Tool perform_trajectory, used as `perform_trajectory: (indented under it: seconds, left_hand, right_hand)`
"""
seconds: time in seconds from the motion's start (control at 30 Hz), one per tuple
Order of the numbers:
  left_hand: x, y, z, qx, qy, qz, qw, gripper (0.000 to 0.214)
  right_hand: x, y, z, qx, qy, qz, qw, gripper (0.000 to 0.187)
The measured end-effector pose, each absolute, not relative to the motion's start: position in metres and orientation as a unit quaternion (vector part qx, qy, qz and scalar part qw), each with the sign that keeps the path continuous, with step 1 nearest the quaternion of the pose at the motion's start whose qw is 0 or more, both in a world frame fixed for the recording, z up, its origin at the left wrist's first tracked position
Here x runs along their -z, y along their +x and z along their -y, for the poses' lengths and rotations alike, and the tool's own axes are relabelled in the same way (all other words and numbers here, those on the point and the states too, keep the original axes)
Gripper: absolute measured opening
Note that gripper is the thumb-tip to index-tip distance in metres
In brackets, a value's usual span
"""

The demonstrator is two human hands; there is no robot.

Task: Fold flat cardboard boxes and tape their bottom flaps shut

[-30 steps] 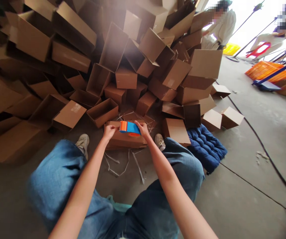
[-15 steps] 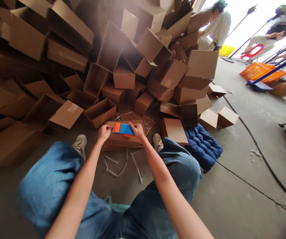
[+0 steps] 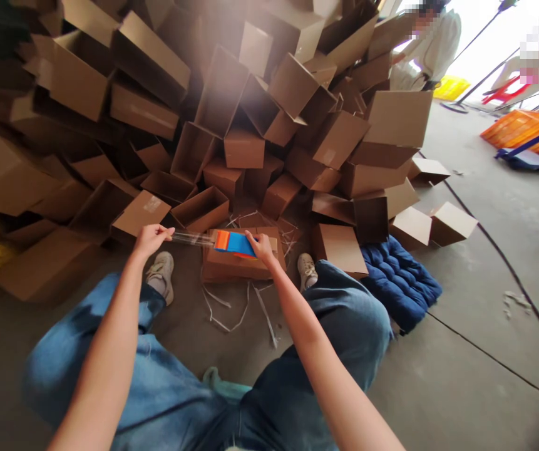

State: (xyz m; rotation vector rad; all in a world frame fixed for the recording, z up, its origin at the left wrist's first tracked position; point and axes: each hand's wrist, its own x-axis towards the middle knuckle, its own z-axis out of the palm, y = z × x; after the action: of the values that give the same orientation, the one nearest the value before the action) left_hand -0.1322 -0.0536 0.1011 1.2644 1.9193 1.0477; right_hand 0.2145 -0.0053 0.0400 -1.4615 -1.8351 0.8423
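Right now, left fingers [image 3: 159, 232] pinch clear tape [image 3: 191, 238] drawn from a dispenser [image 3: 231, 243], right hand [image 3: 260, 245] gripping it on the carton [image 3: 243, 269]; seemingly sealing, next pull it across

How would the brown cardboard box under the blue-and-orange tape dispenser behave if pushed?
The brown corrugated cardboard box is probably light for its size, like the open boxes heaped behind it. Its square edges suggest fair stiffness. Being low and flat on the concrete floor, it would likely slide rather than tip.
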Motion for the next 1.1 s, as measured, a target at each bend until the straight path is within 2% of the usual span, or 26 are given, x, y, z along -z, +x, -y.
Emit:
perform_trajectory:
  seconds: [0.27, 0.5, 0.67, 0.9, 1.1]
  left_hand:
    - [-0.128, -0.131, 0.056, -0.413, 0.465, -0.728, 0.289, 0.023]
    - [-0.156, -0.127, 0.060, -0.433, 0.417, -0.723, 0.340, 0.024]
    - [-0.169, -0.110, 0.059, -0.454, 0.396, -0.714, 0.355, 0.026]
    - [-0.162, -0.082, 0.057, -0.409, 0.374, -0.708, 0.437, 0.048]
    - [-0.141, -0.069, 0.050, -0.414, 0.353, -0.718, 0.435, 0.054]
  right_hand:
    - [-0.050, 0.213, 0.003, -0.365, -0.562, 0.650, 0.357, 0.072]
    - [-0.098, 0.227, -0.006, -0.424, -0.532, 0.630, 0.374, 0.071]
    - [-0.126, 0.244, -0.016, -0.407, -0.523, 0.639, 0.390, 0.071]
    - [-0.128, 0.271, -0.036, -0.392, -0.579, 0.631, 0.336, 0.070]
    - [-0.135, 0.276, -0.034, -0.384, -0.600, 0.636, 0.296, 0.069]
